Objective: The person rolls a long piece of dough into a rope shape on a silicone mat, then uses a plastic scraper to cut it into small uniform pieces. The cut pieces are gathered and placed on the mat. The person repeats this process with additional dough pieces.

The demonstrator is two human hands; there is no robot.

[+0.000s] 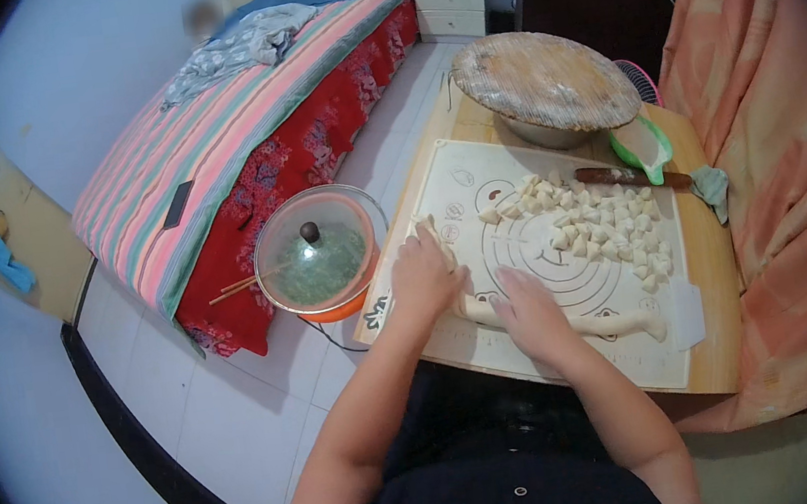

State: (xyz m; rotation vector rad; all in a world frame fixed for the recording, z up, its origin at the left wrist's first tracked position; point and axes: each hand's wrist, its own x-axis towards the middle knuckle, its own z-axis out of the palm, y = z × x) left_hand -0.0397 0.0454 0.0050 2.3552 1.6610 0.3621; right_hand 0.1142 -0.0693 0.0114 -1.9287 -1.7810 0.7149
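Observation:
A long rope of pale dough (614, 324) runs along the near side of a printed cream kneading mat (430, 183). At the mat's left edge my left hand (423, 275) is closed over one end of this rope, and some dough shows past its fingertips. To its right, my right hand (532, 312) lies over the middle of the rope with fingers stretched out. Many small cut dough pieces (611, 221) are scattered beyond, on the right half of the mat. A white flat scraper (688, 315) rests at the mat's near right corner.
At the back of the wooden table (718, 314) a round, floury woven lid (543, 79) covers a bowl. Beside it are a green-rimmed scoop (645, 147) and a dark brown stick (628, 176). Left stand a glass-lidded pot (319, 262), chopsticks (232, 291) and a bed (209, 145). Orange curtains (781, 206) hang right.

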